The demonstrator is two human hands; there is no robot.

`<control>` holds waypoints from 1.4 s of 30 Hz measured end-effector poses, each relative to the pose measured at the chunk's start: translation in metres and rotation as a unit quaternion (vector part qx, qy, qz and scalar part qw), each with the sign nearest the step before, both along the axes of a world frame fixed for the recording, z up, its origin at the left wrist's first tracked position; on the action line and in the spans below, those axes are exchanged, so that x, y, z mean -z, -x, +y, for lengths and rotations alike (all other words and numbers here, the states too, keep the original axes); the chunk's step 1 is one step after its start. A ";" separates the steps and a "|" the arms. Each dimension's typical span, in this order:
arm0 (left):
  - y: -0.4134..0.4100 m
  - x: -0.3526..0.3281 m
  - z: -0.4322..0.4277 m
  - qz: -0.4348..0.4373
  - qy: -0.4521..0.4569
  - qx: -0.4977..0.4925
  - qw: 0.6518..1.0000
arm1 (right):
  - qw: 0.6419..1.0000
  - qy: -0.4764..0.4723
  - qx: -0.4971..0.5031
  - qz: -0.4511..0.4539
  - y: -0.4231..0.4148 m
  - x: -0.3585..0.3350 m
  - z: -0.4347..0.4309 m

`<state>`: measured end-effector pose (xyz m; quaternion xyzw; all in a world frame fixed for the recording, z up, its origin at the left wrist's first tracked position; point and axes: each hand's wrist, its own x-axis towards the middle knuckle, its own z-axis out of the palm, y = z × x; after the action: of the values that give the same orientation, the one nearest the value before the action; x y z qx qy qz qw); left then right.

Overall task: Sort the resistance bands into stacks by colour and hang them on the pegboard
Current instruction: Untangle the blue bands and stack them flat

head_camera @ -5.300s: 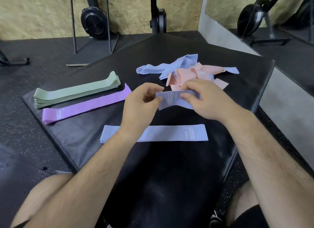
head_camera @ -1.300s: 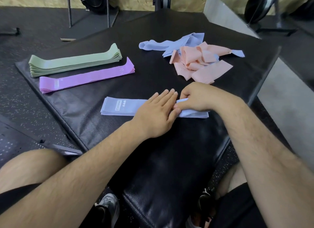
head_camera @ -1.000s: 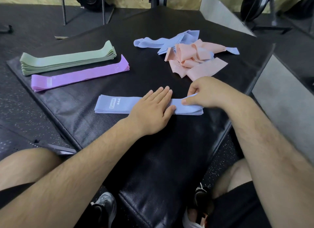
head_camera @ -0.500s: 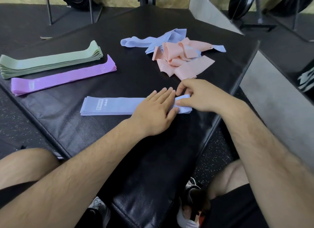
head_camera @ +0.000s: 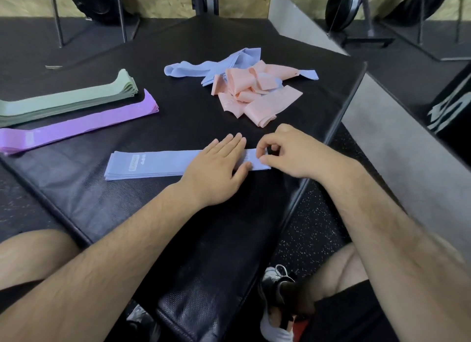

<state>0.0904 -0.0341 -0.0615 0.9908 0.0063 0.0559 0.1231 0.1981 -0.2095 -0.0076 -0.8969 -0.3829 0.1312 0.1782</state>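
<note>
Blue stack lies on the worktop in front; left hand presses it with straight, closed fingers, right hand pinches its right end. Bands judged light, floppy, stretchy: take by the ends

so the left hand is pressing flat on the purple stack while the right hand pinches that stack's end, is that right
Not quite. The left hand presses flat on the blue stack, not the purple stack, which lies untouched further left. The right hand does pinch the blue stack's end. The head view shows it.
</note>
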 end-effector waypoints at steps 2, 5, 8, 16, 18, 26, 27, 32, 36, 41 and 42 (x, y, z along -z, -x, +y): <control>0.001 0.000 0.000 0.001 0.002 0.001 1.000 | 0.999 0.020 -0.003 -0.039 0.003 -0.002 0.003; 0.000 -0.005 0.001 -0.001 0.040 0.004 0.999 | 0.994 0.021 -0.012 -0.104 0.010 -0.006 0.013; -0.002 -0.020 0.005 -0.060 0.084 -0.007 0.995 | 0.983 -0.031 -0.026 -0.179 0.013 -0.012 0.032; -0.023 -0.060 0.061 -0.150 0.068 -0.082 0.983 | 0.976 -0.124 -0.018 -0.180 -0.004 -0.029 0.102; -0.040 -0.066 0.081 -0.156 0.073 -0.099 0.980 | 0.975 -0.132 -0.013 -0.180 -0.014 -0.034 0.127; -0.136 -0.052 0.149 -0.017 -0.004 -0.166 0.986 | 0.967 -0.149 0.033 -0.203 -0.061 -0.012 0.178; -0.146 -0.049 0.156 0.008 -0.005 -0.173 0.985 | 0.967 -0.153 0.031 -0.201 -0.063 -0.009 0.181; -0.174 -0.038 0.178 0.067 -0.040 -0.191 0.978 | 0.975 -0.111 0.027 -0.188 -0.075 0.003 0.187; -0.183 -0.037 0.186 0.076 -0.026 -0.204 0.976 | 0.978 -0.095 0.034 -0.183 -0.081 0.006 0.186; -0.166 -0.054 0.175 0.020 0.003 -0.218 0.976 | 0.977 -0.119 0.050 -0.172 -0.082 0.003 0.184; -0.163 -0.061 0.171 0.009 0.018 -0.217 0.976 | 0.976 -0.129 0.051 -0.170 -0.082 0.001 0.183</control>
<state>0.2532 0.1373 -0.0009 0.9639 0.2232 0.0726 0.1260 0.2801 -0.0260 -0.0090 -0.8939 -0.3751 -0.0833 0.2309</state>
